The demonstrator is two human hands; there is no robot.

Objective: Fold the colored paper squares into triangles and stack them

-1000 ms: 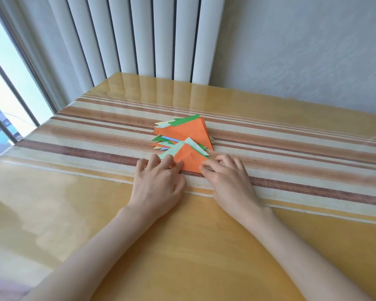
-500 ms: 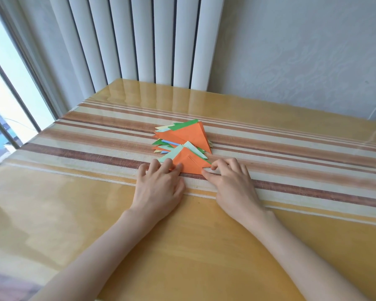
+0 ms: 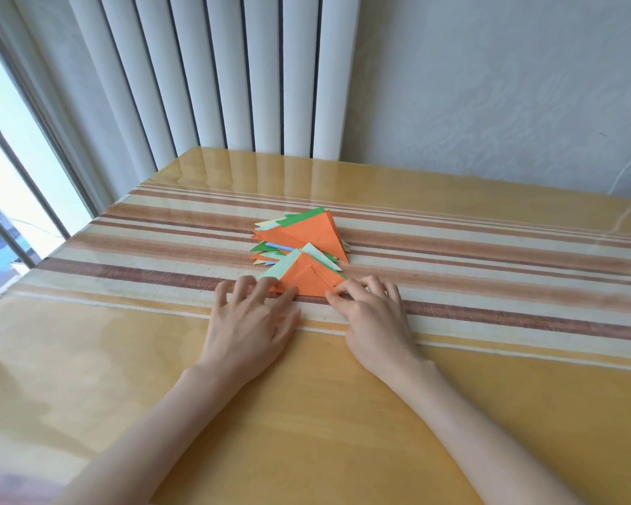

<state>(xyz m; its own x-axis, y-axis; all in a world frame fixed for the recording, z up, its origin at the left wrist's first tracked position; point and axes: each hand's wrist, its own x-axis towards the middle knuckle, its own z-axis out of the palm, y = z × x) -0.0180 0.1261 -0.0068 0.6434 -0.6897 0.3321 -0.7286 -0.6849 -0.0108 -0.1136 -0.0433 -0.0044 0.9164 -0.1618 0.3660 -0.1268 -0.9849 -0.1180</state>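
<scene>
An orange paper triangle (image 3: 306, 280) with a pale green flap lies flat on the striped runner, just in front of a stack of folded triangles (image 3: 312, 231) in orange, green, blue and yellow. My left hand (image 3: 252, 318) has its fingers spread, and the fingertips press the triangle's left corner and near edge. My right hand (image 3: 372, 315) has curled fingers; thumb and forefinger pinch the triangle's right corner.
The yellow table (image 3: 306, 413) has a glossy clear cover over a striped runner (image 3: 489, 286). White vertical blinds (image 3: 234, 74) and a wall stand behind it, and a window (image 3: 11, 169) is at the left.
My right fingers slid off the top of the orange triangle to its right corner. My left hand stayed on the left corner. The paper now lies flatter.
</scene>
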